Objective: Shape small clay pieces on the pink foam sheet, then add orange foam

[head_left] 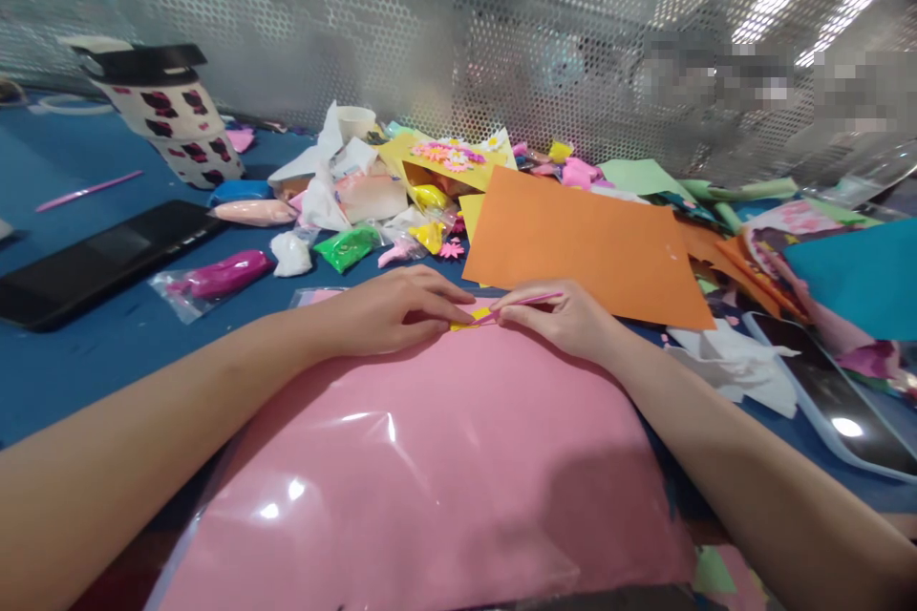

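Observation:
A pink plastic-wrapped sheet [430,439] lies in front of me, running from the table's edge toward my body. On its far part is a small yellow piece [465,324], likely clay, partly hidden by fingers. My left hand [394,310] rests on the sheet, with thumb and fingertips closed at the left end of that piece. A thin pink modelling stick [534,300] is pinched in my right hand [563,315]. Its tip points left and meets the yellow piece.
Beyond my hands lie an orange paper sheet [587,248], green [349,248] and magenta [222,277] clay packets, and several flower pieces on yellow paper. Phones lie at left [107,258] and right [831,391]. A patterned tumbler [176,124] stands before a perforated metal panel [430,19].

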The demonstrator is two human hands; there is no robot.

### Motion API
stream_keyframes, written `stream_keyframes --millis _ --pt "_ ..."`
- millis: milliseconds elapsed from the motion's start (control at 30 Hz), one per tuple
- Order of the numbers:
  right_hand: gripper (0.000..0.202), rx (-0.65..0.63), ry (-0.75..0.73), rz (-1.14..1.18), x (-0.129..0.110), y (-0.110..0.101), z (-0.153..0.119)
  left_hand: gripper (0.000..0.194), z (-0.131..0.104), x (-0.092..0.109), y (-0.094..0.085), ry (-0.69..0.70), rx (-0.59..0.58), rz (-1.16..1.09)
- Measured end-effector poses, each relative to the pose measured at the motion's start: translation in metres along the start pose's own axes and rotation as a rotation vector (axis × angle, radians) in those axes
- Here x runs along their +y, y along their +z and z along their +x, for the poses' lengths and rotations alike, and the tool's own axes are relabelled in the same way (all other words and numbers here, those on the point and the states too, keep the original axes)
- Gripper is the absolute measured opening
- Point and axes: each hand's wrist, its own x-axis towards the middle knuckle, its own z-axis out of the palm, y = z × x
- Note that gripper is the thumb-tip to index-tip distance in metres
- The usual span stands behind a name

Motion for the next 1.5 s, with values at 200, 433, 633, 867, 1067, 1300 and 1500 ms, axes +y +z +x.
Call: stream_keyframes --millis 200,433,633,867,1067,1300,1500 --pt "0.015 0.018 -0.013 -0.013 0.002 -0.006 -0.001 0.038 0.001 0.001 0.000 -0.012 0.002 0.006" --pt "0.016 0.049 0.021 0.105 0.002 -0.007 0.000 0.040 0.000 0.003 -0.001 0.000 0.035 -0.048" --pt "0.018 0.049 0.007 0.148 0.006 -0.007 0.002 0.047 0.003 0.010 0.000 0.006 0.002 0.067" --pt "0.014 -0.007 -0.027 0.073 0.010 -0.004 0.005 0.049 0.002 0.011 0.001 -0.015 -0.021 0.109" --pt "0.015 -0.025 -0.083 0.023 0.007 0.000 0.005 0.049 0.002 0.012 0.000 -0.030 -0.031 0.106" --pt "0.021 0.053 -0.009 0.158 0.004 -0.002 0.005 0.047 0.003 0.014 -0.003 -0.036 -0.051 0.102" --pt "0.022 0.115 -0.029 0.064 -0.001 -0.004 0.003 0.052 0.004 0.020 -0.006 -0.162 -0.019 0.061"
